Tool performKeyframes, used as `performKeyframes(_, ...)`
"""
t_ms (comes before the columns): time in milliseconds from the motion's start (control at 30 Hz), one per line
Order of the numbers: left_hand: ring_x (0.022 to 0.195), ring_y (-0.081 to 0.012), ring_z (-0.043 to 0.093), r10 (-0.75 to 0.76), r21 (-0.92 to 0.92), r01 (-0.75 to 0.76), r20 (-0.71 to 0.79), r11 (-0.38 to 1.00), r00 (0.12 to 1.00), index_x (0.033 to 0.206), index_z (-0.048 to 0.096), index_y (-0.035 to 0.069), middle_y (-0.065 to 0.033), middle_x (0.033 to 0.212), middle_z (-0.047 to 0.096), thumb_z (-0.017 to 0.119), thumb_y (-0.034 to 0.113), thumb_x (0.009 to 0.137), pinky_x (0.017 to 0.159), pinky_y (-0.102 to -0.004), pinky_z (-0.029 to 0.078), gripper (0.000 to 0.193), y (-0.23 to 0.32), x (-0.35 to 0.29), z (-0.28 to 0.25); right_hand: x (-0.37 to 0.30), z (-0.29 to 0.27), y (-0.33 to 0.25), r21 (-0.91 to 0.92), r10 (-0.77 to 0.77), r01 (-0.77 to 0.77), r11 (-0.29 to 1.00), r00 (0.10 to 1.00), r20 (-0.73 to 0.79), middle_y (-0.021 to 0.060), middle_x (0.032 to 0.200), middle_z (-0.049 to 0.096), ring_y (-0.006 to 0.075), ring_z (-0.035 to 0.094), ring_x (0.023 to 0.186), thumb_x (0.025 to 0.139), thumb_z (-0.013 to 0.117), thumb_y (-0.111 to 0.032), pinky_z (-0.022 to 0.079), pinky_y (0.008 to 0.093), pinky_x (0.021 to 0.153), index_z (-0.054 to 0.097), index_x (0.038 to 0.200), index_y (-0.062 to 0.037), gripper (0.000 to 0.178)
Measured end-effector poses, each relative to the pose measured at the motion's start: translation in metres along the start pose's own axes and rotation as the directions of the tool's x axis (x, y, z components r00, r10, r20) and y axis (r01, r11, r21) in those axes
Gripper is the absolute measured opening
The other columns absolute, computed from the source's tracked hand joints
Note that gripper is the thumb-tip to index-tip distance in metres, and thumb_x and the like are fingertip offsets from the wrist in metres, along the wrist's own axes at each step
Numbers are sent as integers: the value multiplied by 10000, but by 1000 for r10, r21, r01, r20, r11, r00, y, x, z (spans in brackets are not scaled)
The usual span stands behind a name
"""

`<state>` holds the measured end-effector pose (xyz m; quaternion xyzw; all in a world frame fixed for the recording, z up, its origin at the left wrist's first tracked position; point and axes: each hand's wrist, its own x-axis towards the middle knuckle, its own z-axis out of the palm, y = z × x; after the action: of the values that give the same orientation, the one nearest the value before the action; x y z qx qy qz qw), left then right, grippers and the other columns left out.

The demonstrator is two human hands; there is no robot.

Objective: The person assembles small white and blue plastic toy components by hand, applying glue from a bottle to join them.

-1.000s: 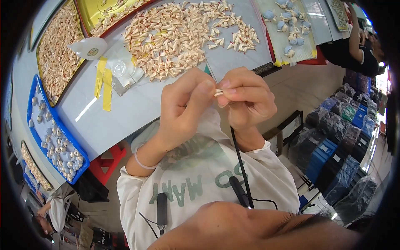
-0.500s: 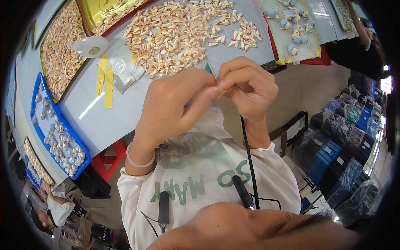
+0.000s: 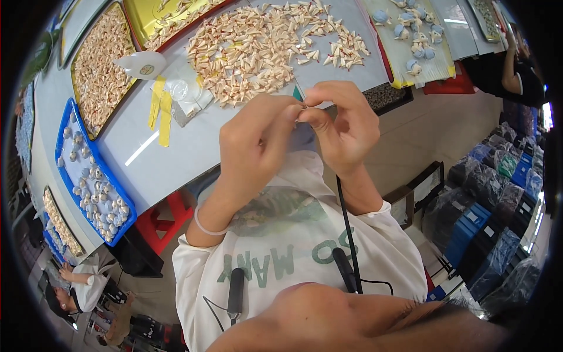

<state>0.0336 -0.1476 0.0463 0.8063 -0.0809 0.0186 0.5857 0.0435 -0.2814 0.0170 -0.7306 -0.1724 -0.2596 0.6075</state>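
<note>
My left hand and my right hand meet in front of my chest, just off the table's near edge. The fingertips of both are pinched together around something tiny that I cannot make out. A thin, pale, needle-like line shows just beyond the fingertips; whether a hand holds it is unclear. Beyond them on the table lies a wide heap of small cream-coloured cone-shaped pieces with red tips.
To the left are a blue tray of small round pieces, a tray of cream pieces, a white bottle and yellow tape strips. Blue-and-white figures lie at right. Wrapped dark cases stand beyond; other people are nearby.
The whole view has shifted slightly, so the table appears further right. My right hand has turned a little and its fingers have moved, while the fingertips of both hands stay together.
</note>
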Motion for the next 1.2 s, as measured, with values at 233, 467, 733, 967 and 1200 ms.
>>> performKeyframes(233, 677, -151, 540, 4, -93, -5, -18, 996, 1000, 840, 610, -9, -84, 762, 579, 567, 45, 812, 566, -240, 413, 75, -7, -2, 8, -5, -6, 3, -37, 23, -23, 999, 1000, 1, 68, 773, 601, 152, 555, 646, 654, 716, -29, 455, 227, 536, 629, 817, -36, 185)
performKeyframes(467, 711, -139, 557, -116, -320, 131, 67, 938, 991, 863, 620, -10, -88, 795, 602, 577, 71, 816, 653, -238, 429, 102, -9, -2, 16, -10, -12, 8, -231, -180, 162, 959, 982, -60, 37, 770, 602, 161, 529, 664, 595, 732, -30, 424, 249, 573, 631, 770, -73, 206)
performKeyframes(733, 630, -108, 518, 30, 83, -44, 162, 996, 986, 903, 613, 4, -54, 776, 599, 575, 49, 816, 558, -243, 413, 105, -10, 9, 8, -7, -21, 22, -365, -243, 264, 893, 965, 102, 44, 742, 586, 196, 539, 650, 613, 694, -65, 406, 298, 590, 586, 715, -61, 148)
performKeyframes(967, 607, -224, 555, 224, 229, -235, 70, 945, 972, 805, 595, 42, -70, 690, 566, 605, -15, 697, 510, -292, 440, 122, -13, 11, 18, 0, -23, 24, -367, -308, 331, 869, 944, 120, 47, 738, 580, 194, 535, 637, 593, 699, -59, 408, 295, 586, 582, 722, -59, 174)
performKeyframes(1200, 565, -154, 569, 122, 153, -117, -22, 981, 992, 798, 602, 21, -72, 701, 593, 595, -33, 702, 496, -262, 440, 110, -12, 7, 20, -2, -13, 28, -301, -351, 348, 888, 935, 46, 37, 742, 584, 194, 535, 639, 592, 689, -25, 421, 302, 592, 578, 757, -55, 200)
